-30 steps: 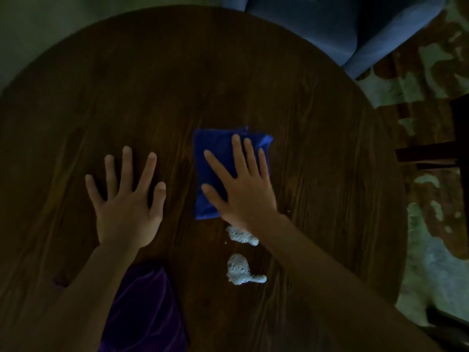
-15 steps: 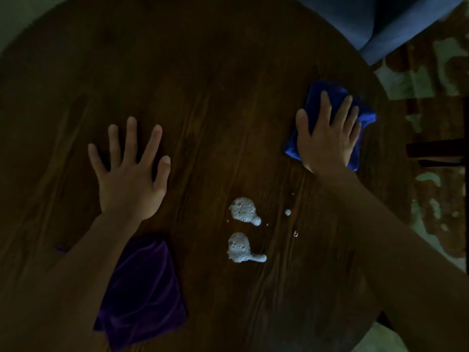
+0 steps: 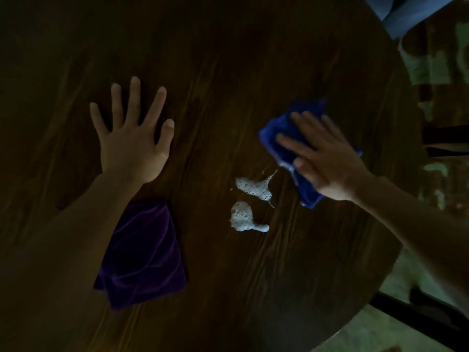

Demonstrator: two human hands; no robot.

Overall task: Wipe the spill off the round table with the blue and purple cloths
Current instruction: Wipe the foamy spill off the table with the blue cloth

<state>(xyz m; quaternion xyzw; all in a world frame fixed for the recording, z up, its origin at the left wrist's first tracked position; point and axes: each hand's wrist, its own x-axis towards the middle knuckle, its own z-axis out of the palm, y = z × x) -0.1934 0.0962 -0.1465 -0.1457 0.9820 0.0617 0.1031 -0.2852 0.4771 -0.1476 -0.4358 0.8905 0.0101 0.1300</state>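
While the left hand (image 3: 132, 146) lies flat, fingers spread, bracing on the table (image 3: 228, 59) | right hand (image 3: 327, 163) flat, pressing blue cloth (image 3: 284, 133) beside upper foam patch (image 3: 253, 186) | lower patch (image 3: 243, 218) untouched | purple cloth (image 3: 144, 257) idle under left forearm

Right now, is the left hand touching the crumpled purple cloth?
Apart. The head view shows the left hand flat on bare wood, with the purple cloth lying under the forearm.

Right hand (image 3: 327, 163) and blue cloth (image 3: 281, 138) back from the table's edge, beside the now smeared upper foam blob (image 3: 253, 186).
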